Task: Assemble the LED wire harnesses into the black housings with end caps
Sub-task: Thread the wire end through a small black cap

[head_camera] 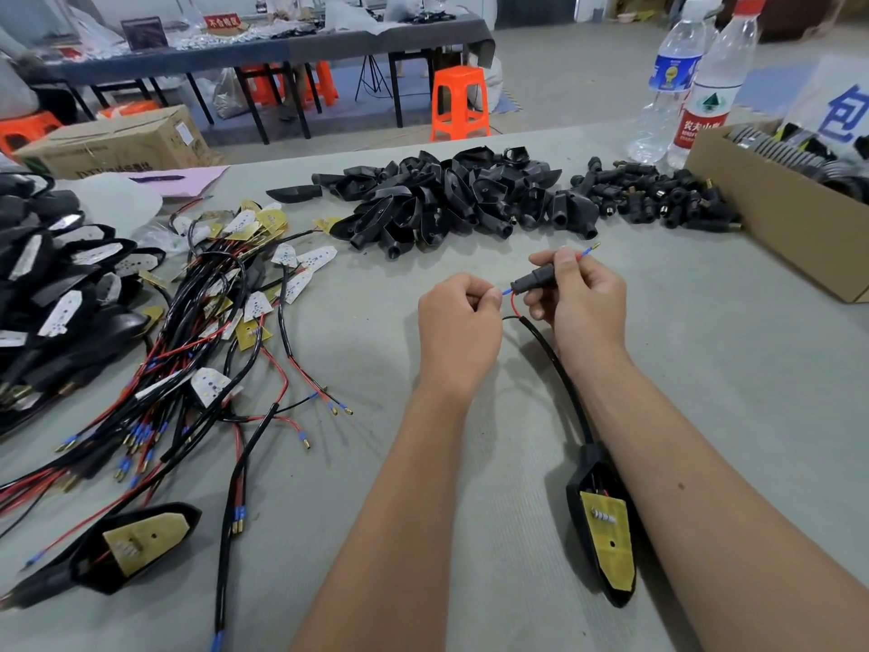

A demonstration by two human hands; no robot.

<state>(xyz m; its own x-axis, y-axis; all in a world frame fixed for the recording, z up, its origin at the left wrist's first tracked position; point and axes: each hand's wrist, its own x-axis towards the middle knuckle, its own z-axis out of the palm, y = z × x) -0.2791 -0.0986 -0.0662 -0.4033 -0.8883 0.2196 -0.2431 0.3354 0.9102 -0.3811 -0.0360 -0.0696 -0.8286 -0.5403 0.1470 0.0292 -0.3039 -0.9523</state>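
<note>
My right hand [580, 298] pinches a small black end cap [533, 280]; a red wire with a blue-sleeved gold terminal [590, 249] sticks out past its far side. My left hand [458, 322] pinches the other blue-sleeved wire end [506, 291] right at the cap's near opening. Both wires run from a black sheathed cable [562, 374] down to a black housing [604, 520] lying between my forearms, with a yellow LED board in it.
Loose wire harnesses [225, 331] with LED boards spread at left. A pile of black housings [451, 195] and a pile of end caps [658, 195] lie at the back. A cardboard box [776, 228] and two water bottles [696, 82] stand at right. Assembled units [56, 294] lie at far left.
</note>
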